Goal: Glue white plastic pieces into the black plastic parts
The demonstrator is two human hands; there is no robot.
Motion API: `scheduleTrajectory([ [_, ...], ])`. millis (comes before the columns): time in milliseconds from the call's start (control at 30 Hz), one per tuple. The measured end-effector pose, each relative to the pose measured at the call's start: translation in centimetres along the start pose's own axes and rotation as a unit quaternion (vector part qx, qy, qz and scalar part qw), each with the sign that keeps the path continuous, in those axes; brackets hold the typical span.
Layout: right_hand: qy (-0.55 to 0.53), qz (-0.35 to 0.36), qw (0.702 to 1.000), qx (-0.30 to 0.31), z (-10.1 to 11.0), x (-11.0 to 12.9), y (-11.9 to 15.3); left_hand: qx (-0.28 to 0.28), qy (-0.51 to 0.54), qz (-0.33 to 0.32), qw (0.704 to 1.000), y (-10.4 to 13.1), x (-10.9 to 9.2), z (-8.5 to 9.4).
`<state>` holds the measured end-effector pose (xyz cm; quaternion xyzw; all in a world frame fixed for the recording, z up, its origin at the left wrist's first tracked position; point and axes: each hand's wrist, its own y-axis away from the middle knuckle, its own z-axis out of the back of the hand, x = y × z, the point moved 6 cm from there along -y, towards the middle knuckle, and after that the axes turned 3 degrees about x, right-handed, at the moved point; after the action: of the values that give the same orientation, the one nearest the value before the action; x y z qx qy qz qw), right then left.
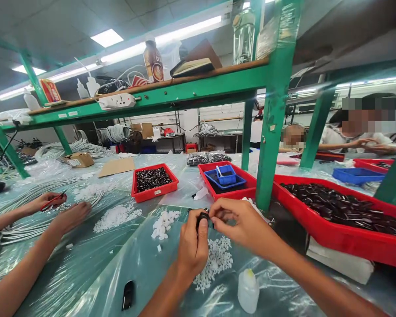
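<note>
- Left hand holds a black plastic piece just beyond the white plastic-bit pile.
- Right hand bunches its fingers beside it; hold unclear.
- Translucent white bottle right of the pile.

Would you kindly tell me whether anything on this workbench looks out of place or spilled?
A black piece lies alone on the plastic sheet, left of the left hand, away from the small red tray of black parts, so it looks stray. The loose white bits sit in heaps, perhaps deliberately. Nothing looks clearly damaged.
</note>
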<state>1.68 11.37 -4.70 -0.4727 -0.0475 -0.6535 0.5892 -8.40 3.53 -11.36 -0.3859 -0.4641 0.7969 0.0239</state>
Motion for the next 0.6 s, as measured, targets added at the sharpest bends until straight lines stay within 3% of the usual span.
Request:
scheduleTrajectory([
  [167,0.069,0.006,0.998,0.012,-0.1,-1.2,-0.2,-0.007,-0.011,0.055,0.998,-0.1,1.7,0.0],
  [333,0.108,-0.034,0.987,0.112,0.9,-3.2,0.0,-0.021,-0.019,0.086,0.996,-0.1,3.6,0.5],
  [400,0.135,-0.017,0.978,0.161,1.6,-1.6,1.1,-0.021,-0.021,0.084,0.996,-0.1,3.9,0.6],
  [467,0.186,0.019,0.958,0.215,1.8,1.5,2.7,-0.021,-0.023,0.082,0.996,-0.2,3.9,0.6],
  [533,0.245,0.067,0.942,0.220,1.4,5.2,4.4,-0.019,-0.022,0.079,0.996,-0.2,3.8,0.7],
  [600,0.310,0.107,0.924,0.197,-0.4,8.2,5.9,-0.016,-0.016,0.080,0.997,-0.3,3.7,0.7],
])
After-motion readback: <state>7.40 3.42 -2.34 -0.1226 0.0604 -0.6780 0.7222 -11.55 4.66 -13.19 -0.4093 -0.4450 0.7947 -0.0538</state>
